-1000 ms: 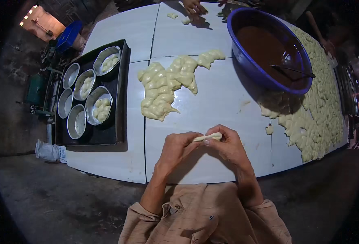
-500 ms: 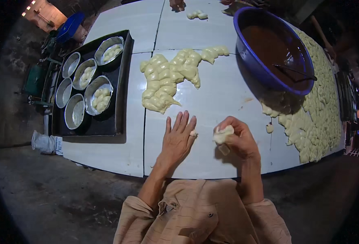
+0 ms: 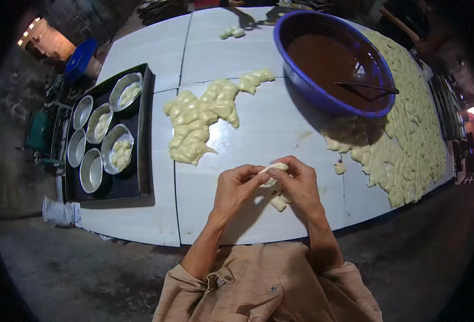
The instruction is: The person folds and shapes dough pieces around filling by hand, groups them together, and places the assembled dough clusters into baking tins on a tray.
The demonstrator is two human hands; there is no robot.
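Note:
My left hand (image 3: 234,189) and my right hand (image 3: 301,185) meet over the near part of the white table. Both are closed on a soft, pale piece of dough (image 3: 274,168), pinched and stretched between thumbs and fingers. Below it, close to my right palm, a small dough lump (image 3: 279,203) shows; whether it hangs from the held piece or lies on the table, I cannot tell. Farther off lies a lumpy, glossy patch of pale yellow dough (image 3: 199,119). A little dough bit (image 3: 339,168) rests to the right of my hands.
A black tray (image 3: 147,129) at the left holds several oval metal tins (image 3: 91,170), some with dough balls. A purple basin (image 3: 315,102) of brown liquid, a dark stick (image 3: 366,87) in it, stands far right. Beyond spreads a wide dough sheet (image 3: 417,129). Small dough pieces (image 3: 231,33) lie at the back.
My left hand, earlier flat on the table with fingers spread, has come right and closed on the dough. My right hand has shifted slightly left with its dough. The view has turned slightly.

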